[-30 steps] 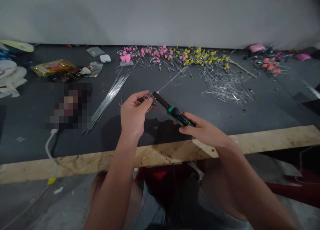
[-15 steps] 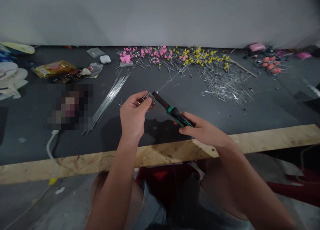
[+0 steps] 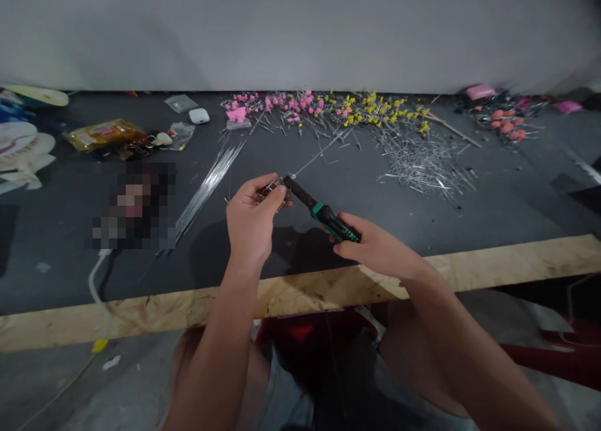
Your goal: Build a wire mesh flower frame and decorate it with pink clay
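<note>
Your left hand [image 3: 251, 221] pinches the wire piece [image 3: 270, 189]; your right hand [image 3: 375, 249] grips the tool [image 3: 323, 213], tip toward 10 o'clock; hold both steady

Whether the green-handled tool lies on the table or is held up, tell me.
Held up: the right hand grips the green-handled tool above the table, tip at the wire in the left hand.

Hands at the worktop [image 3: 422, 218]
Left hand [image 3: 251, 221] pinches small wire piece [image 3: 270, 187]; right hand [image 3: 375, 251] holds green-black soldering iron [image 3: 322, 210] against it.
</note>
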`<control>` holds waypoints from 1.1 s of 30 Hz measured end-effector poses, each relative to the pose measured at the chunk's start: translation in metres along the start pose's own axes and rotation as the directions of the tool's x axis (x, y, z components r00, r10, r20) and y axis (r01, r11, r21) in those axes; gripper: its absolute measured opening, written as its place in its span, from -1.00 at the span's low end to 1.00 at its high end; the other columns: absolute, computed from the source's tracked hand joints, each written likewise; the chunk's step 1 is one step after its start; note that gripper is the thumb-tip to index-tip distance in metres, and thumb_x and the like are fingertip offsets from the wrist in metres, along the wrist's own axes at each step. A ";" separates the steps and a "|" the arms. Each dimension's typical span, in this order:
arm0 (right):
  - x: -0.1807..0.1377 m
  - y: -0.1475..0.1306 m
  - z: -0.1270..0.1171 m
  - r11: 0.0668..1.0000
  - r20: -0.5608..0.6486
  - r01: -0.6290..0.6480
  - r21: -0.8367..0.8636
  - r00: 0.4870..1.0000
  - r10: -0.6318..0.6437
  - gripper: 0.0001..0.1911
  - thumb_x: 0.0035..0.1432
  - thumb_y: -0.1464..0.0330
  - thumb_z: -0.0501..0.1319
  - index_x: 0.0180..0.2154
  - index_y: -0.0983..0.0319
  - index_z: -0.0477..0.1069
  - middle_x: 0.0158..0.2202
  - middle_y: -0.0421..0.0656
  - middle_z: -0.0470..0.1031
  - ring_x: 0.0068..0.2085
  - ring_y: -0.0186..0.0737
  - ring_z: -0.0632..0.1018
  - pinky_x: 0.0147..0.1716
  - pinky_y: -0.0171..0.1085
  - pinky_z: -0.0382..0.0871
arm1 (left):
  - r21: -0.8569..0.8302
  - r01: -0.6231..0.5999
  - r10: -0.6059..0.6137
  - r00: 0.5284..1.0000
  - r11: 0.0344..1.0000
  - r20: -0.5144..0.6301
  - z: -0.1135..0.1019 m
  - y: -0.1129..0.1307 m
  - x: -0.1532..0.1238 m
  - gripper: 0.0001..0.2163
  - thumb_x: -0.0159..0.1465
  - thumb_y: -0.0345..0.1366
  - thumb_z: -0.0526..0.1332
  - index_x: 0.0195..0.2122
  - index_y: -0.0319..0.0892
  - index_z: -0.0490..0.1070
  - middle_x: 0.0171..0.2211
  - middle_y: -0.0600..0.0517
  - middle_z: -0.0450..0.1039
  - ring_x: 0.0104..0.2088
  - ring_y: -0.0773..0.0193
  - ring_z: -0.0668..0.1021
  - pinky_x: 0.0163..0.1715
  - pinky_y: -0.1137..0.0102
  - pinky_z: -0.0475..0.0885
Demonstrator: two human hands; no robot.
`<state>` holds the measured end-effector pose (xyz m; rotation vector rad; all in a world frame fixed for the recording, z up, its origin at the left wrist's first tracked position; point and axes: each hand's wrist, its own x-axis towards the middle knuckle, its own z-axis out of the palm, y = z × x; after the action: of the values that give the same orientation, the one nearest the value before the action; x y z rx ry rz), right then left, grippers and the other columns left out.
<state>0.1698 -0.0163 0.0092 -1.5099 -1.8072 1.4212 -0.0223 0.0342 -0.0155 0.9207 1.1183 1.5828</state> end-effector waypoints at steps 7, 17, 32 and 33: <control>0.005 0.000 0.002 0.999 -0.026 -0.022 0.027 0.999 0.023 -0.88 0.02 0.42 0.12 -0.30 0.19 0.29 -0.40 -0.28 0.29 -0.42 -0.34 0.29 -0.43 -0.33 0.14 | -0.085 0.012 -0.013 1.000 0.996 -0.006 0.001 0.003 0.000 -0.72 0.05 -0.29 0.38 -0.19 -0.11 0.44 -0.32 0.06 0.45 -0.37 0.34 0.54 -0.35 0.37 0.54; 0.016 -0.013 0.027 0.970 -0.160 0.207 0.129 0.970 -0.186 -0.79 0.00 0.46 0.13 -0.24 0.21 0.30 -0.39 -0.25 0.32 -0.39 -0.32 0.34 -0.38 -0.31 0.24 | -0.094 0.396 -0.360 0.894 0.913 0.266 0.034 -0.012 -0.043 -0.61 -0.01 -0.07 0.41 -0.21 -0.11 0.43 -0.09 -0.07 0.47 -0.10 0.14 0.53 -0.18 0.33 0.47; 0.022 0.013 0.045 0.923 -0.141 0.233 0.307 0.970 -0.198 -0.62 0.05 0.40 0.19 -0.04 0.27 0.35 -0.09 -0.08 0.48 -0.09 -0.13 0.49 -0.10 -0.15 0.38 | 0.048 0.162 -0.169 0.958 0.986 0.232 0.042 -0.006 -0.048 -0.83 -0.01 -0.37 0.31 -0.42 -0.14 0.33 -0.40 0.08 0.43 -0.23 0.20 0.56 -0.22 0.29 0.47; 0.023 0.015 0.046 0.919 -0.157 0.251 0.305 0.965 -0.212 -0.60 0.05 0.39 0.19 -0.02 0.26 0.34 -0.06 -0.07 0.48 -0.08 -0.13 0.48 -0.09 -0.15 0.38 | 0.043 0.152 -0.158 0.961 0.987 0.228 0.043 -0.008 -0.047 -0.82 -0.02 -0.37 0.32 -0.42 -0.13 0.32 -0.42 0.09 0.43 -0.26 0.21 0.56 -0.23 0.29 0.48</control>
<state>0.1325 -0.0171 -0.0291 -1.1486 -1.5326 1.3936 0.0319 -0.0002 -0.0125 0.9824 1.0210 1.3009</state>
